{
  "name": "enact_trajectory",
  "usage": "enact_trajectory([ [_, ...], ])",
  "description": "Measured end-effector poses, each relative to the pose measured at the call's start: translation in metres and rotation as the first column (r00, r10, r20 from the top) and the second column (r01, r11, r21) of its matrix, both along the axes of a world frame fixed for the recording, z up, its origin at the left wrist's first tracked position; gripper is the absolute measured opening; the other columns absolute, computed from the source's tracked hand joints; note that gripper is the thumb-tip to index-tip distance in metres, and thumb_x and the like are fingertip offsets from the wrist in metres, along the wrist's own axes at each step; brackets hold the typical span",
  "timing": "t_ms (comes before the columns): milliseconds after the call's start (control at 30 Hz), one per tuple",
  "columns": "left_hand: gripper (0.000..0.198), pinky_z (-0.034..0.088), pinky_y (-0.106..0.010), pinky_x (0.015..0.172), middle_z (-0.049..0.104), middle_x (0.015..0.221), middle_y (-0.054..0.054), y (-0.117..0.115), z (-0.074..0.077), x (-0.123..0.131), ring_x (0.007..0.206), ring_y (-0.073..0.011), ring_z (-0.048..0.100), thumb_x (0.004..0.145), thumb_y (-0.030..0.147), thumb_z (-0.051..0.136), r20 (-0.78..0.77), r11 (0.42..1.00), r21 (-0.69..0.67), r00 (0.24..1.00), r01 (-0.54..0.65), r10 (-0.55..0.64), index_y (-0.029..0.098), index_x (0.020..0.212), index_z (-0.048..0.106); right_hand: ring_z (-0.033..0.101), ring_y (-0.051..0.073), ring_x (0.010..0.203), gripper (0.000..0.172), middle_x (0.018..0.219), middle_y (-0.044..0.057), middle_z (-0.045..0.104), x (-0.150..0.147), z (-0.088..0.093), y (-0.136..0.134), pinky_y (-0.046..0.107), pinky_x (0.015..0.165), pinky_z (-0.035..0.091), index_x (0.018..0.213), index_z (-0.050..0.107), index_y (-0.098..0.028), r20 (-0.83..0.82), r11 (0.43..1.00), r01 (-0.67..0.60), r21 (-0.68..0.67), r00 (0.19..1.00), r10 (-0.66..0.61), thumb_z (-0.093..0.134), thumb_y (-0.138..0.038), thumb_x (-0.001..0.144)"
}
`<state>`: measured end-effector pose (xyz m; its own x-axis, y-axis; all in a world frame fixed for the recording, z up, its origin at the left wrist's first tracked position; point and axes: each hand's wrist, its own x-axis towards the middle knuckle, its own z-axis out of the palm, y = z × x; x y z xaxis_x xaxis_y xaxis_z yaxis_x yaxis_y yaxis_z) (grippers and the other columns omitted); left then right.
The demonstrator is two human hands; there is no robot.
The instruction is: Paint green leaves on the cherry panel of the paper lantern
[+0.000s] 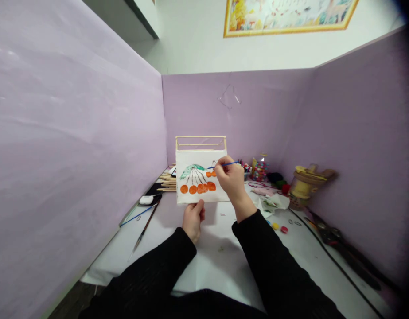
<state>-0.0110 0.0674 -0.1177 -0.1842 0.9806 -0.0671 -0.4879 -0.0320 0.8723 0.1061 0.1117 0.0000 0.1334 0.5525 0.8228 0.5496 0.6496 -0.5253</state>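
A paper-covered stick frame (187, 158) stands upright in front of me. Its white face carries orange round shapes, dark stems and a green leaf-like patch. My left hand (192, 220) is closed on the bottom edge, thumb in front. Between the pinched fingers of my right hand (231, 179) is a thin blue paintbrush (229, 164), its tip pointing left at the green patch. Whether the bristles touch the paper I cannot tell. The right part of the painting is hidden behind my right hand.
Left on the white table lie a second blue brush (138, 215), a dark-handled brush (147, 225), a white earphone case (146, 200) and wooden sticks (167, 182). Right are paint pots (284, 229), crumpled tissue (278, 202), a jar (260, 169), a tool holder (302, 188) and pliers (333, 235). Purple panels enclose the table.
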Motion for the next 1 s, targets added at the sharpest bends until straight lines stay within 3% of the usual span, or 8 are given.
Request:
enact_trajectory([
  [467,0.043,0.029,-0.02,0.046,0.049,0.054,0.005,-0.0007,0.0009,0.0,0.045,-0.0047,0.04,0.057,0.048,0.08,0.007,1.0,-0.01,1.0,-0.001,0.001,0.016,0.067,0.052,0.054,0.012,0.055,0.011,0.058,-0.002,0.058,0.0012,-0.0033,0.0037,0.023,0.058,0.037,0.071,0.058,-0.02,0.024,1.0,0.025,-0.005,0.999,-0.025,0.049,-0.024,0.076],
  [1000,0.044,0.029,-0.02,0.046,0.049,0.054,0.006,0.0007,-0.0015,-0.0006,0.045,-0.0047,0.04,0.057,0.049,0.08,0.002,1.0,-0.004,1.0,-0.006,0.006,0.016,0.066,0.051,0.048,0.011,0.051,0.012,0.053,-0.004,0.052,0.0059,-0.004,0.0053,0.023,0.056,0.033,0.07,0.056,-0.02,0.071,0.996,0.09,0.01,0.993,-0.09,0.047,-0.024,0.077],
])
